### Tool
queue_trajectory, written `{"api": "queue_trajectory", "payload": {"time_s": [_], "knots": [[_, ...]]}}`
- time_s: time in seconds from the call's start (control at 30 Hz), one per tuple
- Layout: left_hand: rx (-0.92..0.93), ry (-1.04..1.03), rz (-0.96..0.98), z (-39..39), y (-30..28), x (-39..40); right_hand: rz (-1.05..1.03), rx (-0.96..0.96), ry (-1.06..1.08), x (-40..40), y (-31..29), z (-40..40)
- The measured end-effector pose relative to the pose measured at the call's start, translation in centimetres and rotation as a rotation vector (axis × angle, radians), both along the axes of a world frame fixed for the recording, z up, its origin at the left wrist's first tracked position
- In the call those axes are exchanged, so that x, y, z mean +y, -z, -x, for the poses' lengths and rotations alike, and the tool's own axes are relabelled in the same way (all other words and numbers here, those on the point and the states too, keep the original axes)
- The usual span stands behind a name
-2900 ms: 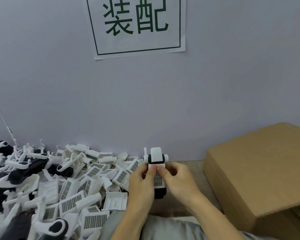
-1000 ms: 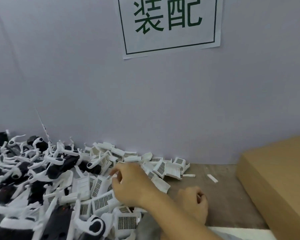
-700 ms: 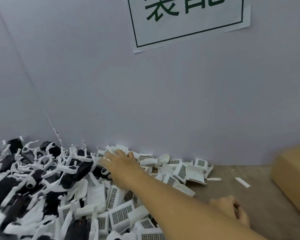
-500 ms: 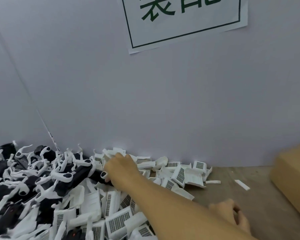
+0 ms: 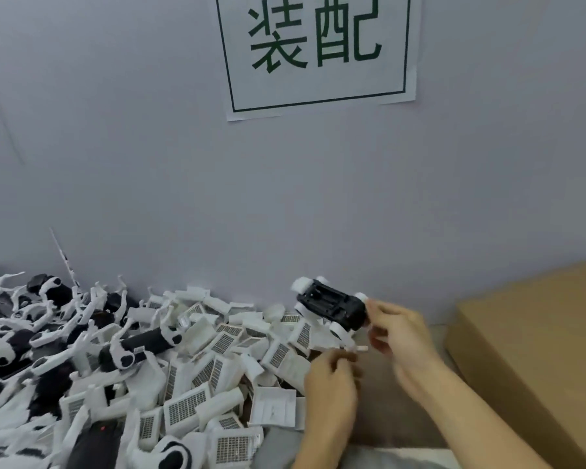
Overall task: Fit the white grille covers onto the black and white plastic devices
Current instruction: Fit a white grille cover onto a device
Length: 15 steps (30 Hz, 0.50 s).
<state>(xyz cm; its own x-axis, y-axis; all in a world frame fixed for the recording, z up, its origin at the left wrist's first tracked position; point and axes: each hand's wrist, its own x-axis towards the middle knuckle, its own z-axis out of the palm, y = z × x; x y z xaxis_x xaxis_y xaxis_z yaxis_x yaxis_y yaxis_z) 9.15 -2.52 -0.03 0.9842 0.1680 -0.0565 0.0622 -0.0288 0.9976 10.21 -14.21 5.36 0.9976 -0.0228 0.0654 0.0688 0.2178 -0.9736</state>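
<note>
Head view: right hand (image 5: 398, 336) up over the counter (image 5: 383, 424), fingertips pinching the right end of a black and white device (image 5: 332, 308) & holding it in the air, tilted, black underside facing the camera, white round bits at its corners. It hangs just above the right edge of the parts heap, near the grey wall (image 5: 285, 198). Left hand (image 5: 330, 384) lower & nearer the body, fingers curled at the heap's right edge; it's motion-blurred, so can't tell whether it grips anything. A small white stick-like bit (image 5: 361, 349) shows just above its knuckles, unclear if held. White grille covers (image 5: 185, 406) lie loose in a pile across the middle of the counter, some mesh-side up, some flipped, overlapping. Further left, a tangled heap of more black and white devices (image 5: 41, 333) w/ white hooked arms sticking up. Brown cardboard box (image 5: 538, 350) on the right, well apart from the heap, close beside the right forearm. On the wall up top, a white paper sign (image 5: 317, 52) w/ green characters in a green frame. Grey cloth (image 5: 278, 448) at the bottom edge under the left forearm.
</note>
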Motion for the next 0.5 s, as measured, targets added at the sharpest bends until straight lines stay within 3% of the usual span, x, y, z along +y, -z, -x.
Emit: {"api": "queue_trajectory", "payload": {"time_s": [0.07, 0.3, 0.37, 0.5], "knots": [[-0.065, -0.097, 0.193, 1.3, -0.2, -0.8, -0.014, 0.065, 0.01, -1.9, 2.3, 0.9], [-0.131, -0.164, 0.467, 2.4, -0.8, -1.2, 0.164, -0.014, -0.193, -2.5, 3.9, 1.5], [-0.17, -0.235, 0.455, 2.3, -0.6, -1.3, 0.374, -0.106, -0.156, -1.8, 4.4, 1.7], [-0.238, -0.34, 0.368, 2.4, -0.6, -1.0, 0.529, -0.306, -0.197, -0.8, 4.2, 2.7]]}}
